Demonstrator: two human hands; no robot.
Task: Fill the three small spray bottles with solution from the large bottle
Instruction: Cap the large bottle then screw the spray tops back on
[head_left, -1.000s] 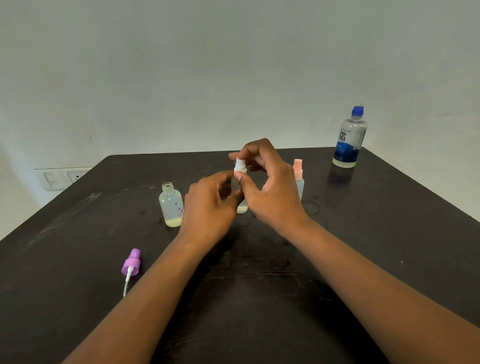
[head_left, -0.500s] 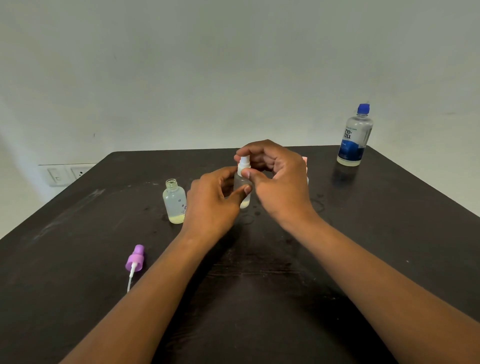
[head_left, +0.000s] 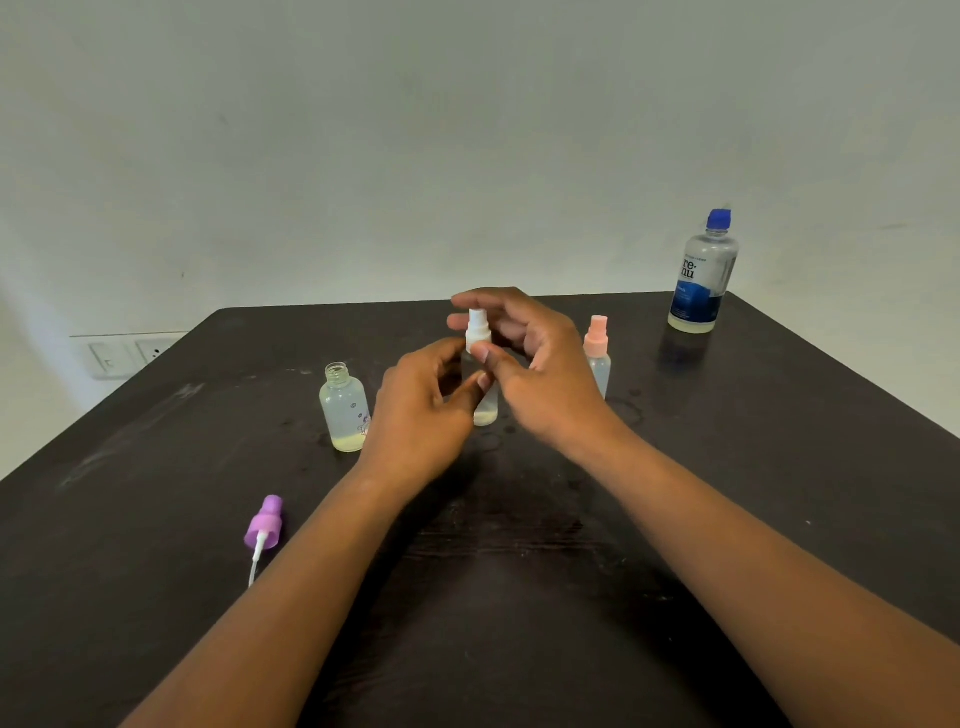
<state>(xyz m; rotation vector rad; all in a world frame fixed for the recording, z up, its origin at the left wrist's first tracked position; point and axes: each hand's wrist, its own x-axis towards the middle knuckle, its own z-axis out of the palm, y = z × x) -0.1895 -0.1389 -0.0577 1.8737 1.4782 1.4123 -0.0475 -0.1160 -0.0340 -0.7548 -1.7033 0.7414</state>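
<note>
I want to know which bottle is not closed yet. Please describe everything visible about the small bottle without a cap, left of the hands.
The uncapped small bottle stands upright on the dark table, close beside the left hand; whether they touch cannot be told. It looks like clear, slightly frosted plastic, with rounded shoulders and a bare threaded neck, open at the top. A small printed design shows on its lower right side. A shallow layer of pale yellowish liquid lies at the bottom; the rest looks empty.

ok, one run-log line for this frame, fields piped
left hand: grips white-top bottle | right hand: pinches white sprayer | open bottle: uncapped | purple sprayer: lying on table | large bottle: capped
</note>
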